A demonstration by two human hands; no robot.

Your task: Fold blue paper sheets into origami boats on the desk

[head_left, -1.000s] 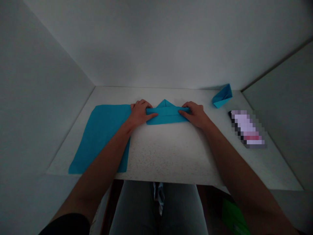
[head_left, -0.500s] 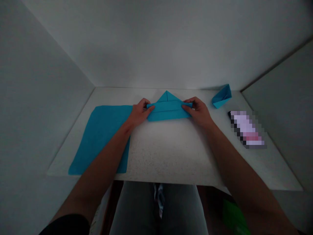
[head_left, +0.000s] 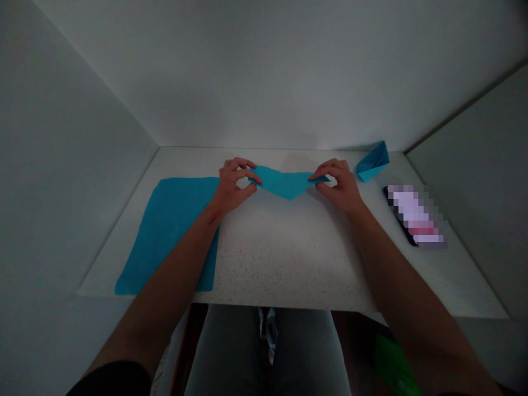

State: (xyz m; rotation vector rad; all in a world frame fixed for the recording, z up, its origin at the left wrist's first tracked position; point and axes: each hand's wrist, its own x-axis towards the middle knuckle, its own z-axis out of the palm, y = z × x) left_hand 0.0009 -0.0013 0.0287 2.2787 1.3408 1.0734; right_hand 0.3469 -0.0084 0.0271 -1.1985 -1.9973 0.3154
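Paper between hands; sheet left, phone right.

Left hand partly hides folded blue paper; phone screen pixelated.

It's matt, folded paper in the piece, and smooth, matt paper too in the sheet to its left! Crisp paper for the boat right of it, while the table beneath looks dull, speckled.
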